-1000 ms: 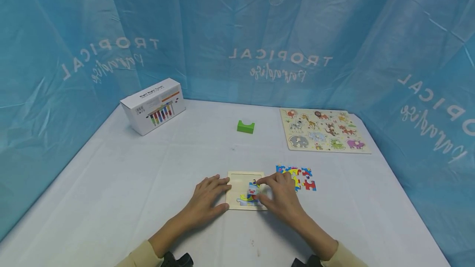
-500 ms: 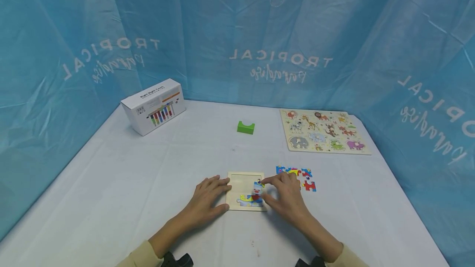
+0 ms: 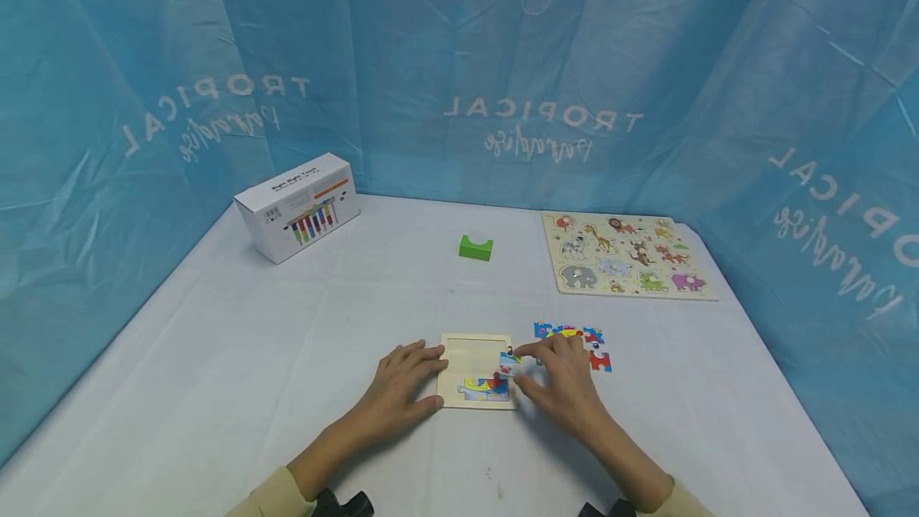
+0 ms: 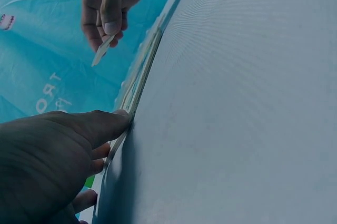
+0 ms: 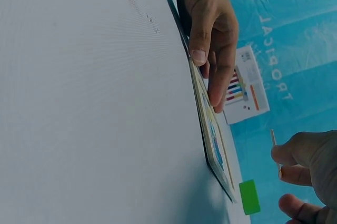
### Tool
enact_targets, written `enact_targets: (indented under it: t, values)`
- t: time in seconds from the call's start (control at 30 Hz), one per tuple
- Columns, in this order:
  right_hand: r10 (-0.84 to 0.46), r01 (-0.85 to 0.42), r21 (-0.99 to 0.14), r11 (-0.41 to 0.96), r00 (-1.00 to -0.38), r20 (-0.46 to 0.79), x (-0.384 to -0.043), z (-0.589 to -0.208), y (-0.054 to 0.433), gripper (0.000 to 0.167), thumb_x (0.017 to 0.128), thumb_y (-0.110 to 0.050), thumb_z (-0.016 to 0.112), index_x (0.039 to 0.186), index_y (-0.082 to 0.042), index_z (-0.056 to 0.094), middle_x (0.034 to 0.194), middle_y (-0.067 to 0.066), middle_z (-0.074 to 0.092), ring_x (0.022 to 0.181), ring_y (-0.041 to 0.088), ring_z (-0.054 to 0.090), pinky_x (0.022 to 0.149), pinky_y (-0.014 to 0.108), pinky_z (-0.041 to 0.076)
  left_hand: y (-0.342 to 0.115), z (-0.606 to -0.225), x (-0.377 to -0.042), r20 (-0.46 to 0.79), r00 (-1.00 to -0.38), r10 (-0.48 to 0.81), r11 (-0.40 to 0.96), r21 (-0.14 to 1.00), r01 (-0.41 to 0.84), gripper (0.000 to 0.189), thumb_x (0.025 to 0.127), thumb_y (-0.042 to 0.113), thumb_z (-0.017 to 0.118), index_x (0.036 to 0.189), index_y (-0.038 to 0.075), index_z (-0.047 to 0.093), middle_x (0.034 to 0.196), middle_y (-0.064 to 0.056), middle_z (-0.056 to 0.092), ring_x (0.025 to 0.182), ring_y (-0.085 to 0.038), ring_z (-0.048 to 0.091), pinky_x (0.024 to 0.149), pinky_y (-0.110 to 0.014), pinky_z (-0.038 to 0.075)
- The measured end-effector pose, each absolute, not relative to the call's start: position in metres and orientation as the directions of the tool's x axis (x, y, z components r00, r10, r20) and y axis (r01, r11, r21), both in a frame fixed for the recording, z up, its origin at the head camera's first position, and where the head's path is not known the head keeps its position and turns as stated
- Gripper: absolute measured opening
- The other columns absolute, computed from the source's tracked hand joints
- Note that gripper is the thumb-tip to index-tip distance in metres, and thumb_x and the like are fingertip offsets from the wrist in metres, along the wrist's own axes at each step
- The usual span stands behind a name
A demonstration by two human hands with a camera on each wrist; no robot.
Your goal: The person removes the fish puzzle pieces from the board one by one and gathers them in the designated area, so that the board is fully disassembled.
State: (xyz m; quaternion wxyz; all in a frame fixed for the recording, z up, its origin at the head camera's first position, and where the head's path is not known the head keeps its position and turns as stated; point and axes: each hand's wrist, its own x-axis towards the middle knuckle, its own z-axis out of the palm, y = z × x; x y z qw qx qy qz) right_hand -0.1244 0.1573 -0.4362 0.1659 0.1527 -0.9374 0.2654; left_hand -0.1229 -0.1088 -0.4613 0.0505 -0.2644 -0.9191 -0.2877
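Observation:
A shallow wooden puzzle tray [image 3: 459,360] lies on the white table, with a joined strip of puzzle pieces [image 3: 481,389] along its near edge. My left hand [image 3: 400,389] rests against the tray's left side, its fingertips and thumb touching the rim. Above the tray's right edge, my right hand [image 3: 563,381] pinches a puzzle piece [image 3: 508,364] between thumb and index finger. In the left wrist view that puzzle piece [image 4: 103,50] is held tilted, clear of the tray. Several loose puzzle pieces [image 3: 599,361] lie right of the tray, partly hidden behind the right hand.
A green block [image 3: 475,248] stands beyond the tray. At the back right lies an animal peg board [image 3: 625,254]. A white box [image 3: 297,207] with a xylophone picture stands at the back left. Blue curtains [image 3: 459,70] enclose the table.
My right hand has moved a little to the right with the pinched puzzle piece, from over the tray's inside to its right edge. The left hand has stayed put.

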Motion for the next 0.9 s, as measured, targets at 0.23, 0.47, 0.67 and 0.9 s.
enact_targets:
  t: [0.23,0.47,0.67,0.9]
  values:
    - [-0.203,-0.399,-0.428,0.811,-0.878,0.434,-0.124,-0.438,0.163,0.032,0.068,-0.016,0.082,0.098,-0.022,0.071,0.094,0.001,0.058,0.094,0.016,0.042,0.081,0.038,0.034,-0.109,-0.461,-0.123,0.244,-0.856,0.456,0.698,0.498,0.515,0.047,0.081,0.025,0.071,0.124,0.010,0.059,0.140,-0.006,0.051,0.136,-0.034,0.037,0.108,-0.060,0.026]
    - [-0.193,-0.389,-0.432,0.814,-0.882,0.430,-0.122,-0.437,0.167,0.034,0.068,-0.015,0.082,0.100,-0.022,0.071,0.093,0.002,0.057,0.094,0.016,0.040,0.082,0.038,0.032,-0.108,-0.461,-0.123,0.241,-0.857,0.456,0.696,0.503,0.512,0.047,0.081,0.024,0.071,0.124,0.010,0.059,0.140,-0.006,0.051,0.136,-0.035,0.037,0.107,-0.060,0.026]
    - [-0.197,-0.412,-0.431,0.803,-0.866,0.460,-0.121,-0.436,0.170,0.037,0.067,-0.013,0.082,0.101,-0.020,0.070,0.091,0.002,0.055,0.092,0.016,0.039,0.081,0.039,0.032,-0.108,-0.462,-0.123,0.250,-0.856,0.453,0.695,0.503,0.515,0.048,0.080,0.024,0.072,0.124,0.009,0.059,0.140,-0.007,0.051,0.135,-0.035,0.037,0.107,-0.060,0.025]
    - [-0.203,-0.435,-0.416,0.799,-0.846,0.493,-0.122,-0.438,0.175,0.037,0.066,-0.013,0.083,0.100,-0.018,0.070,0.090,0.002,0.056,0.092,0.017,0.039,0.081,0.037,0.030,-0.108,-0.462,-0.123,0.263,-0.851,0.455,0.694,0.494,0.524,0.048,0.080,0.024,0.072,0.124,0.009,0.060,0.139,-0.007,0.052,0.135,-0.035,0.038,0.107,-0.060,0.026]
